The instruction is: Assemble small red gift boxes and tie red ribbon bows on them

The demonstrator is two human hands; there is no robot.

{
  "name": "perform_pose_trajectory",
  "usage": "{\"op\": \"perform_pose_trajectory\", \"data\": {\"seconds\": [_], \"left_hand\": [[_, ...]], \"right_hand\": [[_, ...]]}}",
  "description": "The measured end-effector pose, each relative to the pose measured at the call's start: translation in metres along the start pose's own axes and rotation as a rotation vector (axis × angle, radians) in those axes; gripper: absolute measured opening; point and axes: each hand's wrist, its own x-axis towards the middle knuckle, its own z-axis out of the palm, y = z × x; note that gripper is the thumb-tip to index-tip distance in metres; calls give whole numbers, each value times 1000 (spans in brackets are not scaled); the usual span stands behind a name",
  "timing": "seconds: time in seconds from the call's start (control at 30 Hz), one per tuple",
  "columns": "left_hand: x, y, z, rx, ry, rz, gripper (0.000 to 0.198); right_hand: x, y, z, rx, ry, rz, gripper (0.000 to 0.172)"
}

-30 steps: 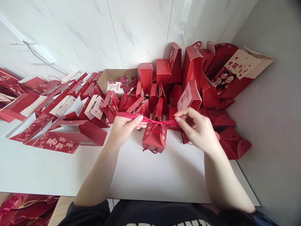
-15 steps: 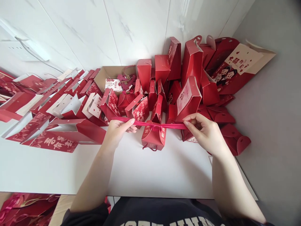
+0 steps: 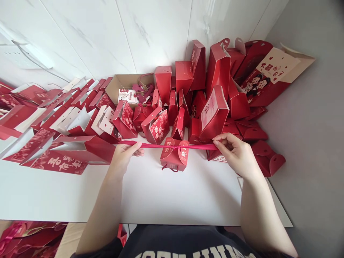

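A small red gift box (image 3: 174,159) with printed characters and a cord handle stands on the white table. A crimson ribbon (image 3: 200,147) runs across its top, crossed or knotted at the middle. My left hand (image 3: 125,154) pinches the ribbon's left part between thumb and fingers, left of the box. On the other side my right hand (image 3: 232,148) grips the right end between thumb and forefinger. The ribbon is stretched straight and taut between both hands, nearly level.
Rows of red gift bags (image 3: 53,118) fill the left side of the table (image 3: 161,200). Red boxes (image 3: 163,84) crowd the back and right, against a grey wall (image 3: 309,150). An open cardboard box (image 3: 114,87) holds tags and cords. More red bags (image 3: 34,238) lie below the front edge.
My left hand has moved left, and my right hand slightly right. The ribbon is now pulled tighter, with its middle drawn smaller on top of the gift box.
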Motion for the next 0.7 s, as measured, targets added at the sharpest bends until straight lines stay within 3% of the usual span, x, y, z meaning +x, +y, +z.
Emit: {"op": "perform_pose_trajectory", "data": {"seconds": [0.27,0.43,0.53,0.63,0.7], "left_hand": [[6,-15,-12,12,31,-49,32],[4,-24,-16,94,21,-115,34],[1,-26,-15,147,-60,-157,39],[-4,-20,-16,262,-164,-210,49],[-8,-12,-17,417,-273,-259,58]], "right_hand": [[-7,12,0,-84,44,-43,12],[-15,10,4,-341,57,-111,8],[-19,6,8,-452,-86,-70,12],[-20,1,12,-404,-306,-23,18],[-18,-2,15,-348,-385,-20,22]]}}
